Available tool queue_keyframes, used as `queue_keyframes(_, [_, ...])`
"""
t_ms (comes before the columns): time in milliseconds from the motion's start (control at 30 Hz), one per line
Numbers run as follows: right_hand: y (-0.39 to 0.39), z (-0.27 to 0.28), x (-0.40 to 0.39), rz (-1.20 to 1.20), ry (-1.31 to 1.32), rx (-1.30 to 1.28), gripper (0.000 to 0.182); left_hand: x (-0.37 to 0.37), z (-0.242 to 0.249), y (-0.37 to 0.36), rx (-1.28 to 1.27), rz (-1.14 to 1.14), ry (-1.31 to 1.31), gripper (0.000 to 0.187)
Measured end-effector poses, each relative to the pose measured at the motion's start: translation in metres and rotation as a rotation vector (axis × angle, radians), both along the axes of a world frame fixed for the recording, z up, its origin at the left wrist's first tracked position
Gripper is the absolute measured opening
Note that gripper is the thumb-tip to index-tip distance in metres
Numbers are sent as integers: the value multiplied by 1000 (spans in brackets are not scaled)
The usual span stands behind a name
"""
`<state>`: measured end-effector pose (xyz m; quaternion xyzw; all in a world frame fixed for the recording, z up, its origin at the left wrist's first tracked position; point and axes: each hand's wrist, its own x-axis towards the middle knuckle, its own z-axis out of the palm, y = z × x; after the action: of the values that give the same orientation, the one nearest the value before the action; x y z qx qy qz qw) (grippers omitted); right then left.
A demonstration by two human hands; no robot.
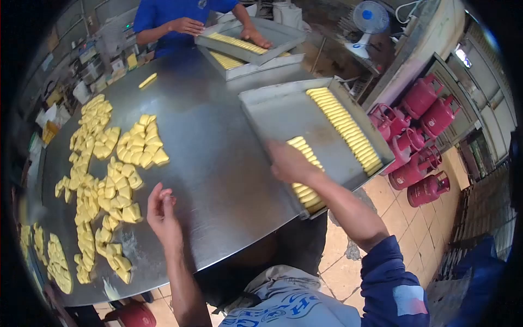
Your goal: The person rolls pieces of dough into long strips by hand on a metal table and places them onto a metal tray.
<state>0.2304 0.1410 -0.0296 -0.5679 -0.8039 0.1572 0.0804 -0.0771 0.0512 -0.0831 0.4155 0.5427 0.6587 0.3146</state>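
Dough pieces (117,188) just left of left hand (162,213), apart.

Right hand (291,162): rested on dough row (306,175) in tray (278,111).
Left hand (162,212): hovered just beside dough pieces (122,188) on table (218,163).

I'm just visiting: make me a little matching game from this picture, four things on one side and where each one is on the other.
1. left hand
2. right hand
3. gas cylinders
4. fan

A. on the floor, right of the table
B. at the row of dough pieces in the near tray
C. far end, beyond the trays
D. over the steel table, beside loose dough pieces

Pairs: 1-D, 2-B, 3-A, 4-C
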Motion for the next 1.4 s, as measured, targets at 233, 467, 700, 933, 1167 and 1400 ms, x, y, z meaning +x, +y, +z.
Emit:
queue_keyframes(233, [-23,2,7,81,-132,410,46,30,48,-18,49,-238,44,33])
queue_keyframes(467, [-117,152,-73,941,634,-242,35,37,68,-24,163,-214,84,33])
queue_keyframes(700, [-123,157,-105,1161,766,-228,35,35,46,-37,103,-221,6,31])
queue_keyframes(933, [-123,160,-105,1207,788,-247,35,32,40,-39,60,-211,-15,30])
queue_keyframes(1167, [-125,165,-103,1230,768,-279,36,35,41,-40,36,-233,-17,31])
queue_keyframes(1400, [-119,175,-98,1248,753,-291,37,31,45,-42,18,-222,5,32])
